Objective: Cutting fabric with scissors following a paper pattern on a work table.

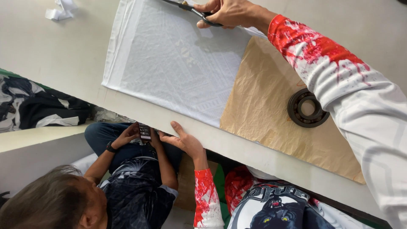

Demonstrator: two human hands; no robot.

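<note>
My right hand (227,12) is at the far side of the table, shut on the handles of dark scissors (186,6) whose blades lie at the top edge of a white fabric (169,55). The fabric is spread flat across the pale table (63,55). A brown paper sheet (263,114) overlaps the fabric's right part, and a black metal bearing ring (307,108) sits on the paper. My left hand (184,142) rests open on the table's near edge, just below the fabric, holding nothing.
Another person sits below the table at lower left, holding a phone (144,132) in both hands. A white fabric scrap (61,9) lies at the table's top left. Dark and white clothes (38,106) are piled at the left.
</note>
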